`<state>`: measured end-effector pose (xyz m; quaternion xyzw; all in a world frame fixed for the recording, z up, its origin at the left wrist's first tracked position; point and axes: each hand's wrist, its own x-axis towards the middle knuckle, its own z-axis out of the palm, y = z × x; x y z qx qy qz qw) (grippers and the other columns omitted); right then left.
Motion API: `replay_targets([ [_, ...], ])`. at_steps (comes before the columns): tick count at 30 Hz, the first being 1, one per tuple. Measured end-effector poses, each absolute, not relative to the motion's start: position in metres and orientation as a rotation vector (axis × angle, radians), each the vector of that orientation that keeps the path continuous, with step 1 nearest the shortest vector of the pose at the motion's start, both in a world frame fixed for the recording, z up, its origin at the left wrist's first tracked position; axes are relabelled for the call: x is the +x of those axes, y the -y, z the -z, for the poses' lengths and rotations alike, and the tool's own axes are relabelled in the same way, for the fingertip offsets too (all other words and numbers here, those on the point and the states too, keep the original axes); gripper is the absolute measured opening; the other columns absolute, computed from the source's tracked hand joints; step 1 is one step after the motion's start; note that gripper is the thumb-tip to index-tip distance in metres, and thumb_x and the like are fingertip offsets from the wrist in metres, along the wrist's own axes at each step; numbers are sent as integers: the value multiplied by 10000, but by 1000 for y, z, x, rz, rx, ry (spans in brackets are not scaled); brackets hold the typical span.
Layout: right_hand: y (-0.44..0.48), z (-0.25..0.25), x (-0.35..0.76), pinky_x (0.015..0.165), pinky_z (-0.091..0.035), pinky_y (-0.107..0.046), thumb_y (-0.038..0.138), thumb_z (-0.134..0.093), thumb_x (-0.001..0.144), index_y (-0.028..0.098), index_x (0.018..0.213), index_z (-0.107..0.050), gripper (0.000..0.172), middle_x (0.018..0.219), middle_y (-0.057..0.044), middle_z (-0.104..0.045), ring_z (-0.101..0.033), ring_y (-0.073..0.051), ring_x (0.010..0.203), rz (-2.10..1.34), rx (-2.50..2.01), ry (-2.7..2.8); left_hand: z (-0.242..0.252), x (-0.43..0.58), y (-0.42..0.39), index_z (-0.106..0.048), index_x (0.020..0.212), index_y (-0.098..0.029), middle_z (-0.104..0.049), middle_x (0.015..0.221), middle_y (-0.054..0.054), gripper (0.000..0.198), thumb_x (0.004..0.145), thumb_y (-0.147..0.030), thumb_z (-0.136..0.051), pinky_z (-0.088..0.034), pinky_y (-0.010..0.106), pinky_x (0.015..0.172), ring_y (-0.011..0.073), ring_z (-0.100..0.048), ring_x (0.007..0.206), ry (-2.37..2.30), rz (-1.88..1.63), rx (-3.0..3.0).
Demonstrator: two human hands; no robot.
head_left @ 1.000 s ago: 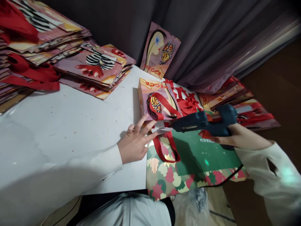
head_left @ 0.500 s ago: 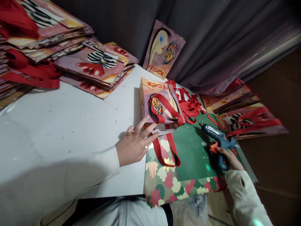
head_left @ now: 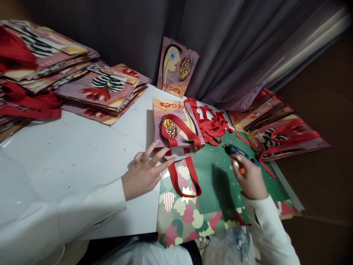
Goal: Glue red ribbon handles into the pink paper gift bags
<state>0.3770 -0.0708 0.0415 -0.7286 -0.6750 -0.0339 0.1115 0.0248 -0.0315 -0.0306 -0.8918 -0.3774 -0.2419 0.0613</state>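
Note:
My left hand (head_left: 143,173) lies flat on the white table (head_left: 68,147), fingers spread, with the fingertips pressing the open lower edge of a small pink butterfly-print bag (head_left: 176,121) that lies on its side. A red ribbon handle (head_left: 183,176) loops out from that edge over a large green flower-patterned bag (head_left: 217,191) lying flat. My right hand (head_left: 248,178) rests on the green bag, curled around the grip of a dark blue glue gun (head_left: 234,150). The gun lies on the bag with its nozzle pointing left toward the pink bag.
Loose red ribbons (head_left: 212,123) are heaped behind the pink bag. One pink bag (head_left: 176,68) stands upright against a dark curtain (head_left: 234,44). Stacks of flat bags (head_left: 104,88) fill the table's far left, and more (head_left: 275,125) lie at the right. The table's edge runs near my body.
My right hand lowered the glue gun from over the pink bag's opening down onto the green bag at the right. My left hand stayed pressed on the bag's edge.

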Motion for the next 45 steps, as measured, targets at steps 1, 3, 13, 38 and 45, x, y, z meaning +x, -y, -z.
replay_targets([
  [1,65,-45,355,643,-469,-282,375,-383,950,195,1185,-648,398,834,-81,-721,-667,-198,699,-107,-2017,2185,30,25,32,-415,1468,-380,-429,1463,79,678,844,-128,-499,-334,440,850,390,-228,1429,1140,716,-2705],
  [3,49,-50,317,603,-445,-286,303,-369,967,234,1304,-592,411,767,-62,-727,-678,-214,664,-156,-1968,2411,27,24,32,-440,1453,-375,-436,1451,90,649,854,-133,-496,-339,448,857,394,-227,1427,1138,680,-2710],
  [13,12,-62,327,520,-420,-234,277,-556,907,198,887,-711,175,619,-2,-660,-576,-124,511,-845,-1480,2131,26,23,30,-573,1341,-345,-489,1387,116,538,855,-136,-478,-346,429,789,392,-272,1405,1114,645,-2643],
  [38,10,-7,285,650,-408,-280,364,-484,952,225,1030,-669,243,869,-82,-735,-675,-221,781,-279,-2108,2051,24,24,26,-519,1396,-394,-480,1318,161,579,865,-166,-479,-390,435,765,419,-276,1389,1125,573,-2666],
  [45,29,-36,381,421,-259,-216,427,-488,903,241,606,-334,383,431,112,-176,-175,-91,361,-736,-981,1050,22,25,26,-571,1341,-365,-529,1273,143,526,869,-148,-490,-356,419,750,423,-302,1383,1137,608,-2654],
])
